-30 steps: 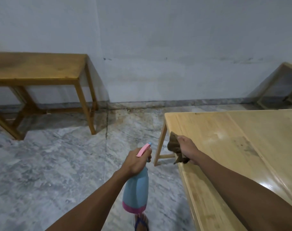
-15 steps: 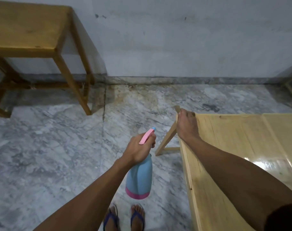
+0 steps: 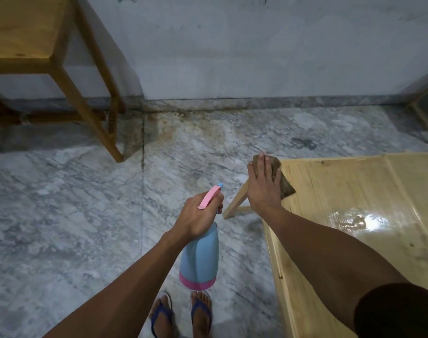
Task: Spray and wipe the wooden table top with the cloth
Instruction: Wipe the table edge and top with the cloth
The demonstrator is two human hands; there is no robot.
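One brown cloth [image 3: 284, 185] flat under right hand [image 3: 264, 186], table [image 3: 354, 191] corner.

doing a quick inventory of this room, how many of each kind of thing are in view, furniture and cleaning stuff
wooden tables: 3 (light table being wiped, darker table by the wall, part of a frame at far right)
spray bottles: 1 (blue and pink spray bottle in the left hand)
cloths: 1 (brown cloth under the flat right hand)
total: 5

Pale wooden table [image 3: 354, 191], seemingly wet, bears brown cloth [image 3: 284, 189] at its corner
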